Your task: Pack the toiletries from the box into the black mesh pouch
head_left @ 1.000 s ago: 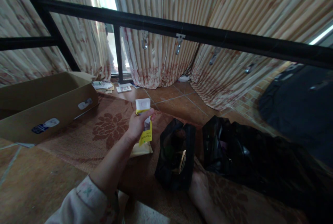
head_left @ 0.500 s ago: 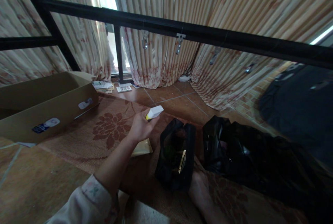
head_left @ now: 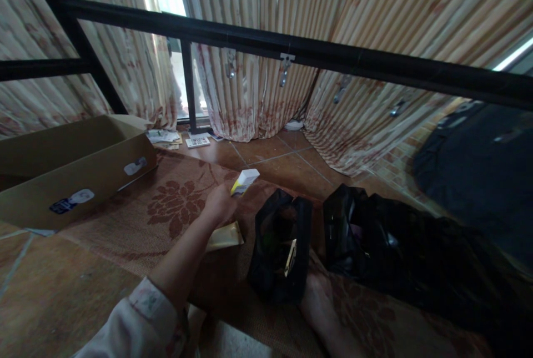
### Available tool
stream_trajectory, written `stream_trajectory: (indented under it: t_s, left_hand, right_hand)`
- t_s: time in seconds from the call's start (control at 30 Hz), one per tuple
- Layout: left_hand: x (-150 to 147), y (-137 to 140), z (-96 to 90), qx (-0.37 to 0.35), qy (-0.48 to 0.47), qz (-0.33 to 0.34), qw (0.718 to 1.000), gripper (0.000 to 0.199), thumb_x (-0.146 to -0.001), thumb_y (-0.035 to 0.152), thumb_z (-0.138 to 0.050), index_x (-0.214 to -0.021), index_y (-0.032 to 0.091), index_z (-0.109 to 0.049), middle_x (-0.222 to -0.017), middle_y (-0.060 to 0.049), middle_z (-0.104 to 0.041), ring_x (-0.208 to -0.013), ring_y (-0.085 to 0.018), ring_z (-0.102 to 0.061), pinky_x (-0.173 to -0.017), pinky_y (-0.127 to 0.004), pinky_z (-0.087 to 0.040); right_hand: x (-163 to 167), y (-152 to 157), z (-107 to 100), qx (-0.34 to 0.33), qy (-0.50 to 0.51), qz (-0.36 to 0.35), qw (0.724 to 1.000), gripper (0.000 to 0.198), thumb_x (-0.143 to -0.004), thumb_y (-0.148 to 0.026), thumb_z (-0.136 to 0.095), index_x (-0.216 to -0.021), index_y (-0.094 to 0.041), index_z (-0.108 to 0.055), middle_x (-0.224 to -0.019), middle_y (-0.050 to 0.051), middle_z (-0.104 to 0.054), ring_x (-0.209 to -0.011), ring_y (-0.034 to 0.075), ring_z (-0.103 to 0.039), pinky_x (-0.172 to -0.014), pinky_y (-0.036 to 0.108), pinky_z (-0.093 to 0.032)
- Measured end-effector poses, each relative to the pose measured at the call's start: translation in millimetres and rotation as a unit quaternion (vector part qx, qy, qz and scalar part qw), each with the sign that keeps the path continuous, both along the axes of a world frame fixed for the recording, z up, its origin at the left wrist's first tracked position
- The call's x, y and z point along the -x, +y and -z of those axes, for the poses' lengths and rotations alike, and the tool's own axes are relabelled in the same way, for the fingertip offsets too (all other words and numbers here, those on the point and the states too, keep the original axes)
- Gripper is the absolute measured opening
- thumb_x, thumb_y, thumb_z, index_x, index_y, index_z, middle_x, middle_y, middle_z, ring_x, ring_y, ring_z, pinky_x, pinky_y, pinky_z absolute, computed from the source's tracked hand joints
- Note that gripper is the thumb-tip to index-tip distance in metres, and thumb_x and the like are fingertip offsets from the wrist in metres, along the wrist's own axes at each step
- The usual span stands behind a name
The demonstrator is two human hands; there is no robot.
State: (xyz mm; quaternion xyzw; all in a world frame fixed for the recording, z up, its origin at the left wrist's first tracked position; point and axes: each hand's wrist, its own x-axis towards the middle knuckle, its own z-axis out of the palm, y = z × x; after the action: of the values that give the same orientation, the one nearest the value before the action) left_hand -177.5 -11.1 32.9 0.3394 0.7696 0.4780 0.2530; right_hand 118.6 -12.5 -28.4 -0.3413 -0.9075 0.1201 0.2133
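My left hand (head_left: 220, 202) is closed round one end of a small white and yellow box (head_left: 245, 181), held above the patterned mat (head_left: 179, 180). Below that wrist lies a flat pale-gold packet (head_left: 226, 236). To the right, an open black bag (head_left: 259, 258) stands upright on the mat, and something gold-edged (head_left: 290, 258) shows inside it. My right hand (head_left: 318, 297) is at the bag's right side, gripping its wall; the fingertips are partly hidden.
A shiny black plastic bag (head_left: 387, 236) lies at the right. An open cardboard box (head_left: 83, 191) stands at the left. Papers (head_left: 164, 136) lie by the curtains (head_left: 250, 91). A dark metal rail (head_left: 250, 36) with hanging clips crosses in front.
My left hand has turned over and drawn slightly back, so more of the yellow face of the small box shows. The right hand and the bag stay in place.
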Motion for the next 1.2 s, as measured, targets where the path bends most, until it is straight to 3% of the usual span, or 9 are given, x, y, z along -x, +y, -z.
stream_trajectory:
  t_s: [0.13,0.4,0.5,0.6,0.67,0.83,1.07,1.2]
  left_hand:
    - [1,-4,0.8,0.088,0.142,-0.01,0.986,0.007,-0.06,0.023,-0.069,-0.063,0.019,-0.064,-0.074,-0.015,-0.068,-0.09,-0.035,-0.064,-0.076,-0.035,-0.042]
    - [3,-4,-1.6,0.117,0.157,-0.038,0.98,0.012,-0.06,0.029,-0.071,-0.06,0.019,-0.063,-0.071,-0.015,-0.069,-0.087,-0.032,-0.065,-0.069,-0.03,-0.042]
    - [7,-2,-4.1,0.082,0.161,-0.041,0.983,0.014,-0.062,0.031,-0.07,-0.058,0.02,-0.064,-0.061,-0.011,-0.065,-0.077,-0.028,-0.066,-0.062,-0.027,-0.04]
    - [9,1,-4.1,0.022,0.093,-0.022,0.995,0.016,-0.064,0.033,-0.07,-0.06,0.018,-0.066,-0.05,-0.005,-0.059,-0.061,-0.022,-0.062,-0.053,-0.024,-0.037]
    - [7,4,-4.1,-0.027,-0.011,-0.006,1.0,0.018,-0.063,0.033,-0.072,-0.061,0.016,-0.066,-0.049,-0.003,-0.058,-0.053,-0.019,-0.059,-0.049,-0.023,-0.036]
    - [-9,5,-14.4,-0.153,-0.253,0.031,0.955,0.027,-0.053,0.03,-0.08,-0.069,0.011,-0.068,-0.055,-0.004,-0.063,-0.052,-0.016,-0.059,-0.049,-0.023,-0.042]
    - [-27,0,-28.4,-0.194,-0.364,0.068,0.908,0.036,-0.051,0.025,-0.083,-0.081,0.01,-0.071,-0.067,-0.005,-0.069,-0.053,-0.012,-0.059,-0.049,-0.021,-0.046]
    - [-33,0,-28.2,-0.225,-0.361,0.06,0.903,0.033,-0.05,0.022,-0.083,-0.08,0.011,-0.072,-0.068,-0.003,-0.069,-0.052,-0.01,-0.058,-0.05,-0.02,-0.045]
  right_hand:
    - [1,0,-2,-0.011,0.014,-0.006,1.0,0.039,-0.079,-0.01,-0.047,-0.113,-0.019,-0.065,-0.116,0.009,-0.066,-0.115,0.025,-0.056,-0.096,0.041,-0.049]
    - [0,0,2,-0.02,0.005,-0.001,1.0,0.042,-0.077,-0.007,-0.047,-0.113,-0.019,-0.064,-0.111,0.009,-0.068,-0.106,0.024,-0.061,-0.098,0.042,-0.048]
    - [0,1,4,-0.015,0.003,-0.011,1.0,0.042,-0.077,-0.008,-0.048,-0.113,-0.019,-0.064,-0.113,0.009,-0.067,-0.108,0.024,-0.06,-0.098,0.042,-0.048]
    - [-1,2,5,-0.017,0.003,-0.011,1.0,0.043,-0.077,-0.009,-0.048,-0.116,-0.019,-0.063,-0.116,0.01,-0.066,-0.109,0.025,-0.059,-0.098,0.042,-0.048]
    - [-1,2,5,-0.018,0.004,-0.008,1.0,0.044,-0.079,-0.01,-0.046,-0.12,-0.019,-0.06,-0.117,0.01,-0.065,-0.11,0.024,-0.059,-0.097,0.041,-0.048]
    - [-3,0,7,-0.009,0.004,-0.004,1.0,0.041,-0.08,-0.01,-0.045,-0.116,-0.017,-0.061,-0.113,0.011,-0.067,-0.112,0.024,-0.058,-0.097,0.041,-0.048]
    - [-2,2,10,-0.02,0.003,-0.006,1.0,0.048,-0.079,-0.009,-0.046,-0.125,-0.018,-0.057,-0.12,0.01,-0.064,-0.118,0.025,-0.054,-0.099,0.041,-0.047]
    - [-2,3,11,-0.027,-0.002,-0.012,1.0,0.047,-0.08,-0.013,-0.048,-0.126,-0.016,-0.056,-0.12,0.01,-0.064,-0.115,0.025,-0.056,-0.098,0.041,-0.048]
